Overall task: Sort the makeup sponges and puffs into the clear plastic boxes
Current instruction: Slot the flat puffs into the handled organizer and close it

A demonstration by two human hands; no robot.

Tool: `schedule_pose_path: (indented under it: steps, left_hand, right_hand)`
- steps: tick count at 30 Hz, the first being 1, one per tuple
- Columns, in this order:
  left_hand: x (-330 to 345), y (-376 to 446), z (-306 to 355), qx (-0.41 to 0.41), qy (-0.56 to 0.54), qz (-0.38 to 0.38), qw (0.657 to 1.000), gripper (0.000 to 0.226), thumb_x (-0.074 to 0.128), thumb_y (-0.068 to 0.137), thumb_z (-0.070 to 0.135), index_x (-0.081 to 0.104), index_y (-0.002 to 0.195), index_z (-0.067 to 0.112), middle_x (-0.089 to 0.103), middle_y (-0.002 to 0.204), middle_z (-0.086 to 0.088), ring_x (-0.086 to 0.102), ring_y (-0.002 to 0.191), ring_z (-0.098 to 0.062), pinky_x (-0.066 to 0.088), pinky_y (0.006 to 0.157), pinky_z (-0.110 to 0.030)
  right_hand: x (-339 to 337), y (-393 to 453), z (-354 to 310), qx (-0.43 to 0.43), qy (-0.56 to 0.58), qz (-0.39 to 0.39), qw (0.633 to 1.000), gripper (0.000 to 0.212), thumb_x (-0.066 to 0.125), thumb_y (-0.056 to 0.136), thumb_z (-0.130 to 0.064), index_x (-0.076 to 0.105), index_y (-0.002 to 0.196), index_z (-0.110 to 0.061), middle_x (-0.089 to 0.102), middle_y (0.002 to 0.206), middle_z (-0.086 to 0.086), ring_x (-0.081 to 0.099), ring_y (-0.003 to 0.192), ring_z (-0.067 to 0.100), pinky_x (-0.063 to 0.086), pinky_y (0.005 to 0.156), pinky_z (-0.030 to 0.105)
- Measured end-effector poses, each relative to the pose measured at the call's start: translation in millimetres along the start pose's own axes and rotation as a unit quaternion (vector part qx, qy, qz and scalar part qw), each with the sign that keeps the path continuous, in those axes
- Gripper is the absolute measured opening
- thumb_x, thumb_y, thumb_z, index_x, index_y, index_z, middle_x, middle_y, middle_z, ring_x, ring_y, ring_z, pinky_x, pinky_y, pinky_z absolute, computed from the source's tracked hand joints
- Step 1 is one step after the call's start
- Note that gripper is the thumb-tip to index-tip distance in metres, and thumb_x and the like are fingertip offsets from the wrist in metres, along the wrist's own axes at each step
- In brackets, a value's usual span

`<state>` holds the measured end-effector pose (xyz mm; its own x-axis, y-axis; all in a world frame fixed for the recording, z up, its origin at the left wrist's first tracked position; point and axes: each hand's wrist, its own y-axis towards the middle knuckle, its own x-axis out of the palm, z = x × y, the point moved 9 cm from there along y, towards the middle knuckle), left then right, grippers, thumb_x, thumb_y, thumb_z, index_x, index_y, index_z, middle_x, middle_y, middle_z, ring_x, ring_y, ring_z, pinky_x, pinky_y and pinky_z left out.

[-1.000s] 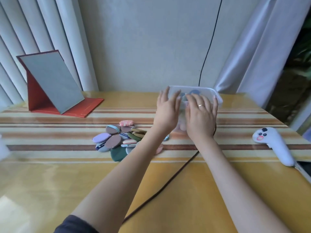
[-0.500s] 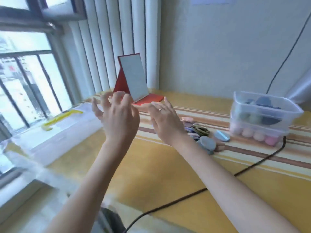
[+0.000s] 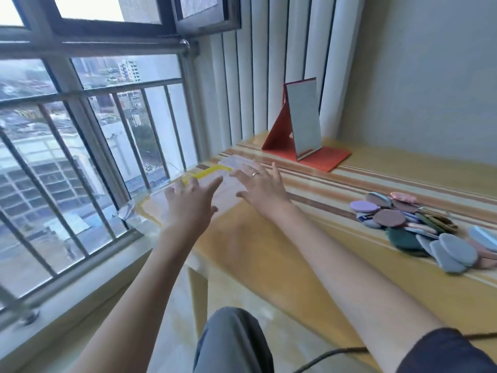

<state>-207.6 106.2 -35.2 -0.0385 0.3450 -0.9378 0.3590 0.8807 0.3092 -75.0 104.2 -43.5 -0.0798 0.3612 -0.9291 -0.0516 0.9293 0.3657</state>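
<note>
No readable text, label or number anywhere.

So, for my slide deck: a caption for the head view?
Both open hands, left hand and right hand, reach toward a clear box by the window.

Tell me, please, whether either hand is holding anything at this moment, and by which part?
Nothing is held: the left hand and right hand reach, fingers spread, over the clear plastic items at the table's window end.

A pile of flat makeup puffs (image 3: 419, 224) lies on the right side of the yellow table. They are round and oval, in purple, brown, dark green, blue-gray and pink, and they overlap. A clear plastic box (image 3: 188, 195) with a yellow strip sits at the table's left end, blurry.
</note>
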Motion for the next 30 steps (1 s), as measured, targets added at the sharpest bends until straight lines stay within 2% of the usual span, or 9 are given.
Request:
schedule_pose_path:
  steps: [7,10,12,16,19,21,25,27,30]
  left_hand:
    - [-12,1,35,0.127,-0.054,0.121,0.983,0.057,0.054,0.089,0.051,0.035,0.142,0.04,0.058,0.126,-0.005,0.053,0.115,-0.03,0.041,0.084,-0.039]
    - [-29,0,74,0.206,-0.105,0.181,0.956,0.05,0.061,0.084,0.05,0.053,0.13,0.032,0.069,0.105,-0.003,0.066,0.092,-0.028,0.049,0.065,-0.036]
    - [-41,-2,99,0.241,-0.117,0.222,0.938,0.04,0.054,0.085,0.051,0.056,0.116,0.026,0.072,0.089,-0.001,0.068,0.073,-0.027,0.051,0.053,-0.034]
    - [-57,-6,122,0.248,-0.116,0.286,0.918,0.039,0.045,0.087,0.05,0.065,0.101,0.02,0.071,0.079,0.002,0.067,0.07,-0.024,0.049,0.069,-0.034]
    - [-60,-9,117,0.233,-0.159,0.301,0.911,0.038,0.048,0.087,0.049,0.068,0.103,0.021,0.072,0.086,0.003,0.068,0.079,-0.023,0.046,0.079,-0.037]
    - [-61,-10,110,0.239,-0.207,0.294,0.902,0.04,0.05,0.085,0.05,0.068,0.101,0.018,0.073,0.088,0.002,0.069,0.077,-0.024,0.045,0.073,-0.033]
    - [-73,-6,104,0.262,-0.215,0.288,0.896,0.043,0.053,0.082,0.051,0.067,0.09,0.012,0.072,0.078,-0.003,0.064,0.056,-0.029,0.044,0.055,-0.027]
    - [-77,6,102,0.256,-0.213,0.269,0.904,0.039,0.057,0.084,0.049,0.067,0.089,0.012,0.072,0.078,-0.003,0.065,0.058,-0.029,0.047,0.048,-0.031]
    - [-74,22,97,0.224,-0.229,0.225,0.92,0.028,0.067,0.083,0.041,0.069,0.091,0.014,0.072,0.08,-0.006,0.066,0.067,-0.031,0.049,0.053,-0.035]
  right_hand:
    - [-33,-28,49,0.01,-0.024,0.15,0.988,0.027,0.064,0.089,-0.028,0.06,0.113,-0.016,0.063,0.115,0.01,0.053,0.113,0.036,0.02,0.106,0.069]
    - [-48,-56,89,0.015,0.037,0.139,0.989,0.039,0.054,0.089,-0.049,0.053,0.118,-0.022,0.056,0.119,0.008,0.046,0.114,0.032,0.027,0.108,0.059]
    - [-60,-77,112,0.007,0.073,0.161,0.984,0.044,0.045,0.087,-0.056,0.049,0.118,-0.025,0.055,0.118,0.009,0.046,0.11,0.03,0.04,0.097,0.048]
    - [-77,-108,139,0.002,0.09,0.226,0.97,0.039,0.049,0.088,-0.047,0.05,0.117,-0.021,0.061,0.109,0.009,0.045,0.101,0.023,0.045,0.084,0.037]
    - [-82,-122,139,0.009,0.11,0.286,0.952,0.035,0.053,0.088,-0.042,0.049,0.114,-0.018,0.065,0.105,0.007,0.049,0.103,0.025,0.043,0.085,0.033]
    - [-82,-129,135,0.006,0.136,0.322,0.937,0.032,0.055,0.089,-0.04,0.046,0.109,-0.016,0.065,0.105,0.009,0.049,0.112,0.027,0.04,0.09,0.031]
    - [-73,-132,122,0.002,0.066,0.365,0.929,0.02,0.053,0.093,-0.029,0.043,0.104,-0.015,0.05,0.131,0.013,0.043,0.129,0.037,0.033,0.107,0.055]
    - [-70,-132,116,0.007,0.009,0.372,0.928,0.021,0.052,0.094,-0.029,0.046,0.112,-0.02,0.041,0.136,0.008,0.038,0.131,0.033,0.026,0.11,0.059]
    - [-63,-126,112,0.004,-0.009,0.327,0.945,0.037,0.047,0.094,-0.036,0.044,0.13,-0.027,0.054,0.131,0.005,0.043,0.125,0.023,0.017,0.112,0.054]
